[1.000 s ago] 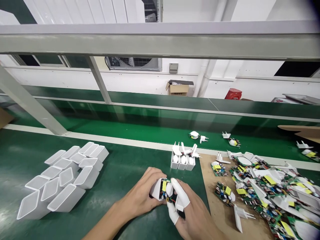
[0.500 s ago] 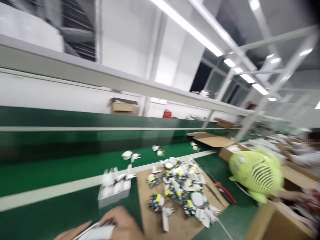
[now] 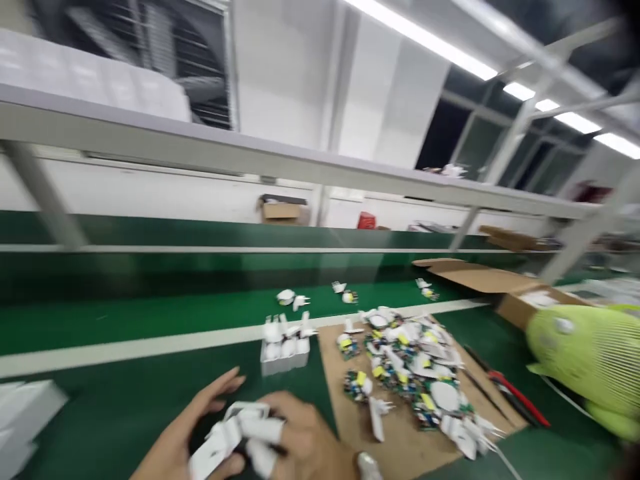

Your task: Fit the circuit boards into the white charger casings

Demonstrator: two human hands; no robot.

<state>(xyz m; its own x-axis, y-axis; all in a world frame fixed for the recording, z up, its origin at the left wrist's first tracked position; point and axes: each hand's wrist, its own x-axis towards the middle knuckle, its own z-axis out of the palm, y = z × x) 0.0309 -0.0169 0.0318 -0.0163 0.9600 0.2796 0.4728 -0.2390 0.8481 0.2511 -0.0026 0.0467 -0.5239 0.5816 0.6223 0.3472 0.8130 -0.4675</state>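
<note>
My left hand is low in the view, its fingers curled around a white plastic housing with a small dark slot. Opposite it, my right hand grips other white plastic pieces against that housing; motion blurs the detail. Just beyond the hands stands a white block of upright housings, with pronged plug parts sticking up from it. To the right, a heap of circuit boards with white plug covers lies on a cardboard sheet.
Pliers with red and black handles lie at the cardboard's right edge. Beyond them sits a green fan-like animal-shaped device. White boxes are at the left edge. Loose plug parts rest on the green strip behind; an opened carton is back right.
The view has swung left, so the bench things appear further right and white boxes show at left. Both hands have come further into view with white plastic pieces between them.
</note>
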